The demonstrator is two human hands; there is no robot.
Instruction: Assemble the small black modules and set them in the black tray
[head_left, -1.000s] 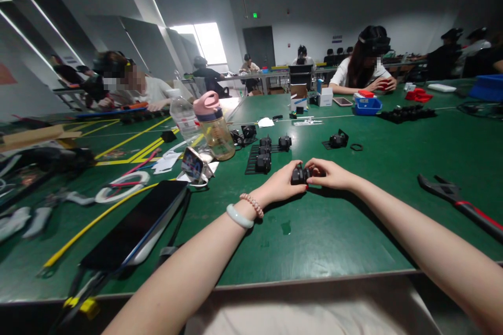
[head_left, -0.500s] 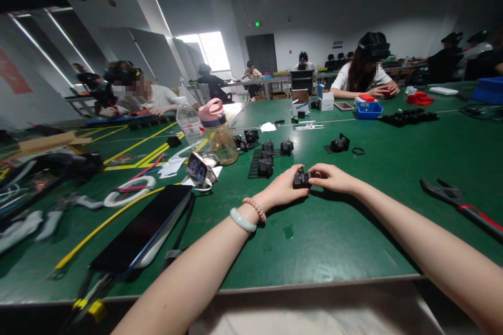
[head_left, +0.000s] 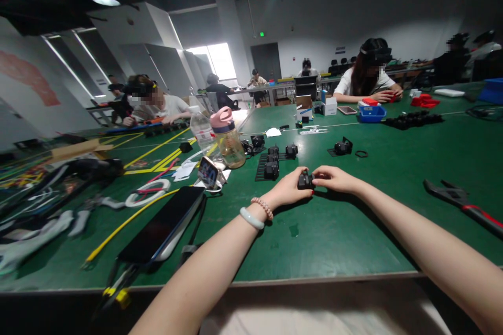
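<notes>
Between my two hands is a small black plastic part [head_left: 305, 180] with a blocky, stepped body; its exact kind is too small to make out. My left hand [head_left: 290, 187] grips it from the left, thumb and fingers closed round its sides. From the right, my right hand [head_left: 333, 179] pinches its near end with the fingertips. Similar black parts [head_left: 272, 170] stand grouped on the green table beyond my left hand. Another black part [head_left: 342, 146] with an upright plate sits farther off to the right, a black ring [head_left: 361, 154] beside it.
Left of my arm lie a black tablet-like slab [head_left: 163, 225], a propped phone [head_left: 208, 171], a yellow cable [head_left: 133, 217] and a drinking bottle [head_left: 229, 141]. Red-handled pliers [head_left: 459, 201] rest at right. A blue bin [head_left: 372, 113] stands near a co-worker [head_left: 365, 73] across the table.
The whole view has shifted, so the scene appears slightly farther right and lower. Both hands still hold the black part in nearly the same pose.
</notes>
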